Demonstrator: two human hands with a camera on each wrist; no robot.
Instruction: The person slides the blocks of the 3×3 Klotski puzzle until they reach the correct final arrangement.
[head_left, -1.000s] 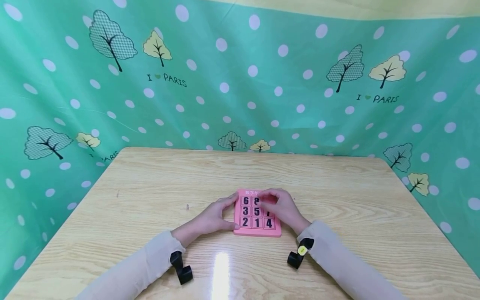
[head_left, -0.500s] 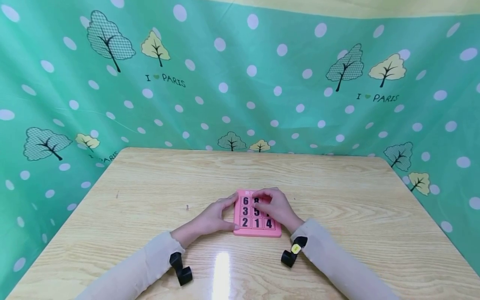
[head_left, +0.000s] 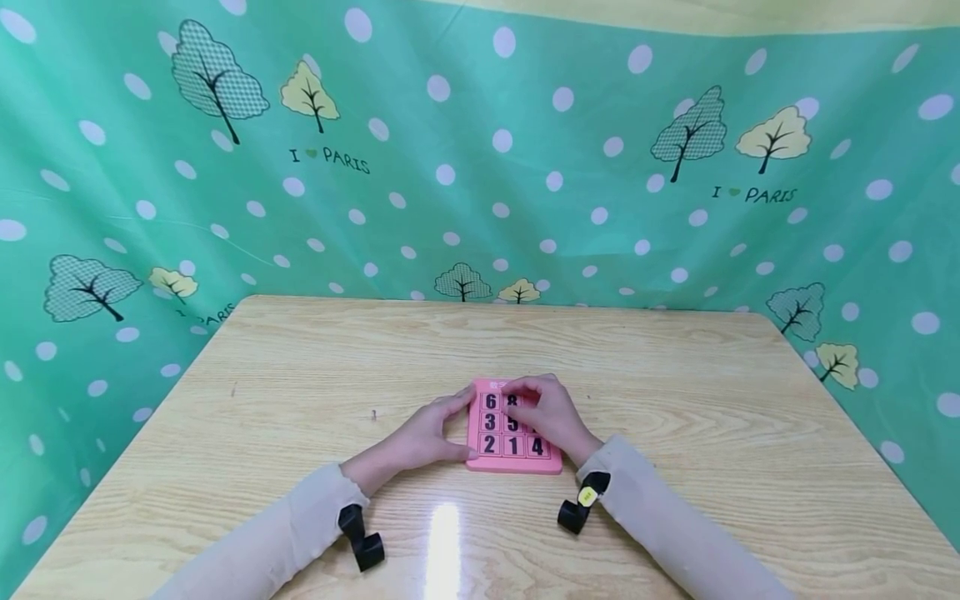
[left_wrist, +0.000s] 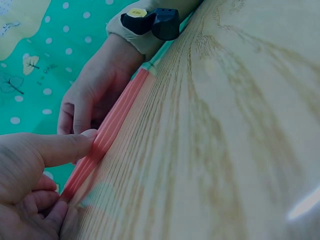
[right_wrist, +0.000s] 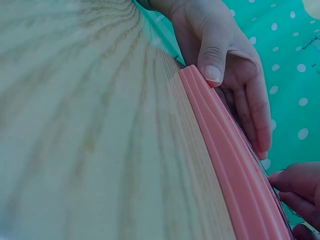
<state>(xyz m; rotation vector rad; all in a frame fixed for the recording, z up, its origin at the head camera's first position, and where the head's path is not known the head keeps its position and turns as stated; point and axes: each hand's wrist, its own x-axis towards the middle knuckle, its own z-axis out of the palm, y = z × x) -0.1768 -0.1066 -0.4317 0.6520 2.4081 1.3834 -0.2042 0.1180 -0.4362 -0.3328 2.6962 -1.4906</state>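
From the left edge across the far side, a green polka-dot backdrop (head_left: 97,208) printed with trees and the word "PARIS" rises behind a wood-grain table (head_left: 675,358). At near left, a pale left sleeve (head_left: 262,533) reaches toward the middle, with a black left wrist camera (head_left: 363,537) at its cuff. Beyond the cuff, the left hand (head_left: 423,433) braces the left side of a pink number slide puzzle (head_left: 517,468). Its thumb and fingers are spread wide, thumb on the near left corner and fingers at the far left corner. The left wrist view shows that thumb touching the rim.

The puzzle lies flat near the middle of the table. From far to near, its left column reads 6, 3, 2 and its middle column 8, 5, 1; the 4 tile (head_left: 537,447) sits at near right. The right hand (head_left: 558,417) covers the far right of the puzzle, thumb and index finger bent, their tips apart at the 8 tile (head_left: 512,400). I cannot tell whether they pinch that tile or only touch it. Nearer, a black right wrist camera (head_left: 573,517) with a yellow sticker (head_left: 587,497) juts from the cuff, and the right sleeve (head_left: 667,517) runs toward the near right.
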